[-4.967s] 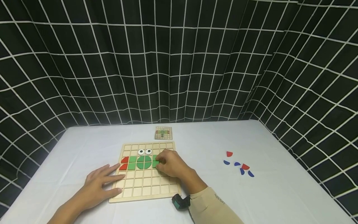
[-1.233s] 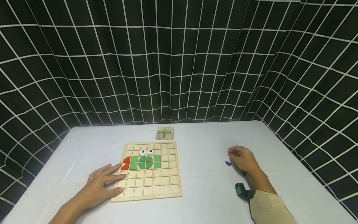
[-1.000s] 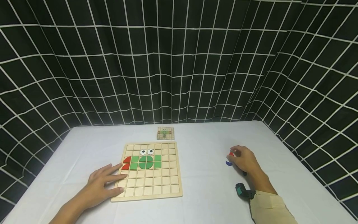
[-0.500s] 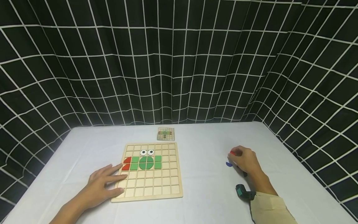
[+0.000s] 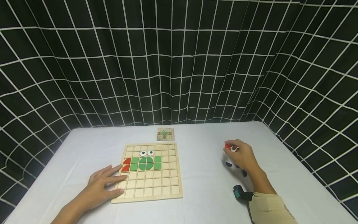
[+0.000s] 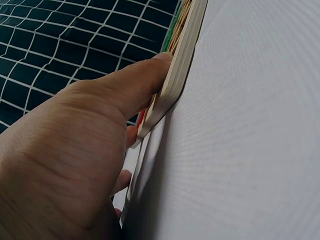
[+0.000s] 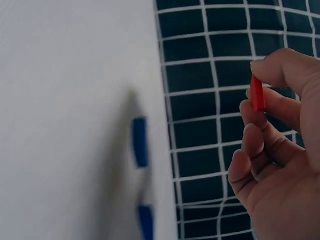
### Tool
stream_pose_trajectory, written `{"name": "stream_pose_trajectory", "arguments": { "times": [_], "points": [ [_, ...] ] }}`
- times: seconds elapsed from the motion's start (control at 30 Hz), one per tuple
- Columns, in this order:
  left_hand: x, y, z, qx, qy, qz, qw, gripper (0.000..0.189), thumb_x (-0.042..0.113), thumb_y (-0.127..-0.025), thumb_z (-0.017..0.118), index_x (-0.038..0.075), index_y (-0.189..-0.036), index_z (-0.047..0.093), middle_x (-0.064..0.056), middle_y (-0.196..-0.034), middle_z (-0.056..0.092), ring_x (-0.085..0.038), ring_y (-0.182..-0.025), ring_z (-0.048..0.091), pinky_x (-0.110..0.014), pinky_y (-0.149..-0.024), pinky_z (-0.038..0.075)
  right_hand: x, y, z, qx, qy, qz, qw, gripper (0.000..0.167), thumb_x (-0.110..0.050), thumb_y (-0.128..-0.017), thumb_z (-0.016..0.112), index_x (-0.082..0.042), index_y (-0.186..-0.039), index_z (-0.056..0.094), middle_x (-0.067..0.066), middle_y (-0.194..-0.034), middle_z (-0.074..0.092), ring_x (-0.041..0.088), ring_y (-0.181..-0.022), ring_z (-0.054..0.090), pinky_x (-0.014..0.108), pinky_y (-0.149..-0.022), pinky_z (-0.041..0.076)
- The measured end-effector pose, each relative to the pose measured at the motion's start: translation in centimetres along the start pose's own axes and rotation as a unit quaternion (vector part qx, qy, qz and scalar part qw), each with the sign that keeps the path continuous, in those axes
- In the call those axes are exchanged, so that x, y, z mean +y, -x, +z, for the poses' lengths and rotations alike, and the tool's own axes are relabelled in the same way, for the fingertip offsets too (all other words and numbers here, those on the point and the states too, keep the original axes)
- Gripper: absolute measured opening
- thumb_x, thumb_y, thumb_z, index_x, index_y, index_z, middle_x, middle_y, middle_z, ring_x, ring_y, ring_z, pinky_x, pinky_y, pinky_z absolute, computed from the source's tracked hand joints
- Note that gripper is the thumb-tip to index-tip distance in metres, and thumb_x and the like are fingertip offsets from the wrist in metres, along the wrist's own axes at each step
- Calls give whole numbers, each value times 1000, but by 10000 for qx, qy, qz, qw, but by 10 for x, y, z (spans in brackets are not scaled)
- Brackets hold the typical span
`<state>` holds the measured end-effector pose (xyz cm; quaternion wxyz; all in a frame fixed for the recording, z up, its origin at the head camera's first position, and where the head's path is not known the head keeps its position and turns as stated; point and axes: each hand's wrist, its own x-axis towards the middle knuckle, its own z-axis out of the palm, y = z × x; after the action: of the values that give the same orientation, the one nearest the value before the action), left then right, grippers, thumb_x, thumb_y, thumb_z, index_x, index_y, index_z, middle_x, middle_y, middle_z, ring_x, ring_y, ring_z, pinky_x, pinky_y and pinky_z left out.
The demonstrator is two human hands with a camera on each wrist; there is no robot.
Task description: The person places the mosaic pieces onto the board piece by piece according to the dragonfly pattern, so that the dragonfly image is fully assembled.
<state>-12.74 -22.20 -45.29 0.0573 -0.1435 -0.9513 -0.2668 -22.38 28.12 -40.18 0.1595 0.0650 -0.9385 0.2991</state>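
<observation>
Head view: right hand (image 5: 242, 156) pinches red piece (image 5: 227, 146) above desk (image 5: 207, 193), at that hand's ten o'clock. Left hand (image 5: 99, 186), fingers spread, rests on nine o'clock edge of wooden board (image 5: 152, 190).

- Head: wide, from above, facing forward and down over left hand (image 5: 96, 186), right hand (image 5: 244, 156), wooden grid board (image 5: 157, 190) and white-gridded black curtain (image 5: 179, 70).
- Left wrist: close behind the thumb, rolled sideways, sharing the wooden grid board with the head view.
- Right wrist: near, rolled sideways, sharing the red piece (image 7: 257, 95) and blue pieces (image 7: 140, 142) with the head view.
</observation>
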Motion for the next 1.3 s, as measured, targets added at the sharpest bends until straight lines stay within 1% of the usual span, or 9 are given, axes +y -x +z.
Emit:
{"name": "stream_pose_trajectory", "arguments": {
  "times": [0.13,0.23,0.3,0.47,0.63,0.73,0.9,1.13,1.3],
  "points": [
    [-1,1,1,25,-2,60,10000,42,55,-72,70,39,-111,66,1,-142,46,-37,-134,30,-60,-102,15,-15,1,-4,73,-85,-161,9998,27,-21,-83,68,-11,-108,69,4,-92,66,20,-79,53,24,-62,45],
    [-1,1,1,39,4,75,10000,42,55,-72,70,39,-111,66,1,-142,46,-37,-134,29,-60,-102,15,-30,2,-9,202,-217,-454,9985,26,-20,-82,70,-12,-106,69,2,-91,66,20,-80,54,25,-64,46],
    [-1,1,0,43,12,57,10000,42,55,-72,70,39,-111,66,1,-142,46,-37,-134,29,-60,-102,15,-40,3,-11,278,-327,-682,9967,25,-19,-81,71,-12,-105,69,0,-91,67,19,-81,55,26,-67,47],
    [-1,1,0,25,21,19,10000,43,55,-72,70,39,-111,66,1,-142,46,-37,-134,29,-61,-102,15,-64,5,-14,402,-589,-1118,9912,23,-16,-79,73,-13,-102,70,-3,-89,67,16,-81,55,28,-69,49],
    [-3,1,1,44,23,35,10000,43,55,-72,71,39,-111,66,1,-142,46,-37,-134,29,-60,-102,15,-83,7,-13,484,-710,-1449,9857,22,-13,-77,74,-13,-99,71,-6,-88,67,13,-80,55,28,-70,50],
    [-2,1,1,32,12,44,10000,43,55,-72,70,39,-111,66,1,-142,46,-37,-134,29,-60,-102,15,-91,7,-11,507,-752,-1602,9829,21,-12,-77,74,-13,-98,71,-8,-86,66,14,-79,56,28,-70,50],
    [1,0,-2,-12,-8,-10,10000,43,56,-72,70,38,-111,66,1,-143,46,-38,-135,29,-61,-103,14,-104,7,-8,466,-860,-1786,9791,20,-12,-76,75,-13,-96,71,-8,-85,65,15,-79,57,29,-70,51],
    [1,0,-2,-80,28,-156,9998,44,57,-71,70,39,-111,66,1,-144,44,-36,-135,27,-61,-104,13,-129,3,2,279,-951,-1871,9773,21,-14,-77,74,-13,-99,71,-6,-89,66,15,-82,57,35,-72,53],
    [1,0,-1,-98,-9,-138,9999,44,58,-71,69,39,-112,66,2,-144,44,-37,-135,27,-61,-104,14,-147,0,12,182,-1142,-1952,9739,22,-14,-77,74,-12,-99,71,-5,-89,67,16,-82,58,35,-72,53]
  ]
}}
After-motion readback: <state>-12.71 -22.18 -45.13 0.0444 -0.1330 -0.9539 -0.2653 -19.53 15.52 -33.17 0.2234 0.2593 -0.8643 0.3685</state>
